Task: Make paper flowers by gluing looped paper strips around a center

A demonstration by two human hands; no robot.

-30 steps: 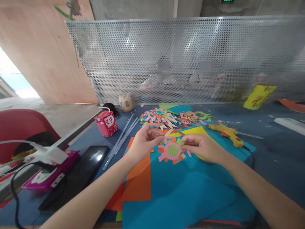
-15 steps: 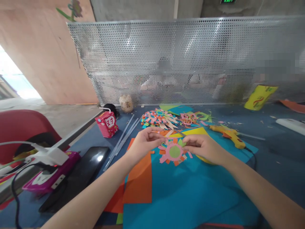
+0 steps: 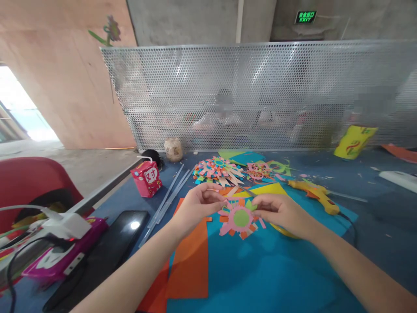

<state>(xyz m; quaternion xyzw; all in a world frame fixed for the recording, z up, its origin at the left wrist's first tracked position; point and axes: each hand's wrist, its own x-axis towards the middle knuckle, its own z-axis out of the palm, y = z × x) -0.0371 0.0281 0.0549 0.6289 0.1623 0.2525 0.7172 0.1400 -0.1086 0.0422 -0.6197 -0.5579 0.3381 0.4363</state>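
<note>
A paper flower [image 3: 230,229] with a green round centre, pink body and orange, pink and green petals is held up between my two hands. My left hand [image 3: 202,203] pinches its upper left edge between thumb and fingers. At its upper right, my right hand [image 3: 278,213] grips it near a green petal. Under the hands lie a large blue paper sheet [image 3: 260,269] and an orange sheet [image 3: 190,265]. A thin grey blade [image 3: 247,191] and a yellow curved handle [image 3: 286,232], perhaps of scissors, show around my right hand, partly hidden.
A pile of fringed paper flowers [image 3: 218,169] and paper scraps [image 3: 259,171] lie behind. The yellow glue gun [image 3: 316,194] is at right, clear glue sticks [image 3: 167,202], a drink box [image 3: 146,178], phone [image 3: 107,256] and power strip [image 3: 65,261] at left. A perforated metal screen [image 3: 195,91] stands behind.
The camera has tilted up slightly, so the table things sit lower in view and the exit sign shows more. Both hands keep their hold on the paper flower, almost unmoved.
</note>
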